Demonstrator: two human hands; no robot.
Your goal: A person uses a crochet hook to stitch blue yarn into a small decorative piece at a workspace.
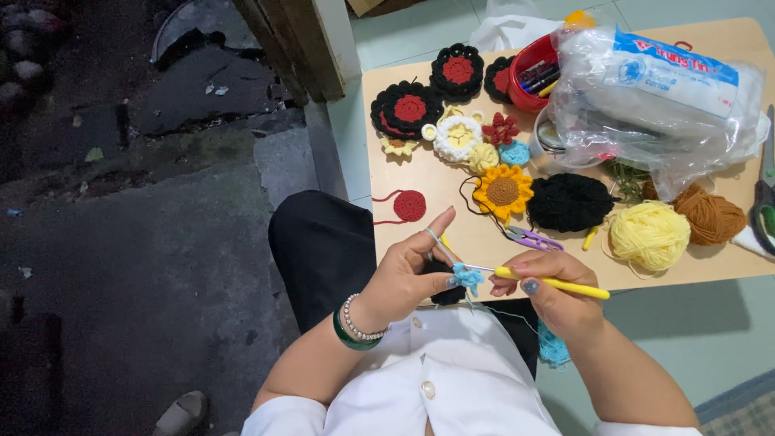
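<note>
My left hand (408, 270) pinches a small light-blue crochet piece (467, 277), with blue yarn running over its raised forefinger. My right hand (547, 292) grips a yellow-handled crochet hook (557, 283) whose metal tip points left into the blue piece. Both hands hover over my lap at the near edge of a low wooden table (452, 194). A ball of light-blue yarn (552, 347) shows below my right wrist.
On the table lie black-and-red crochet rounds (408, 107), a sunflower piece (502, 191), small crochet flowers (460, 137), a red round (409, 205), black yarn (570, 202), yellow yarn (649, 234), brown yarn (710, 215), purple snips (533, 239), a red tub (533, 73) and a plastic bag (658, 93). Dark floor lies left.
</note>
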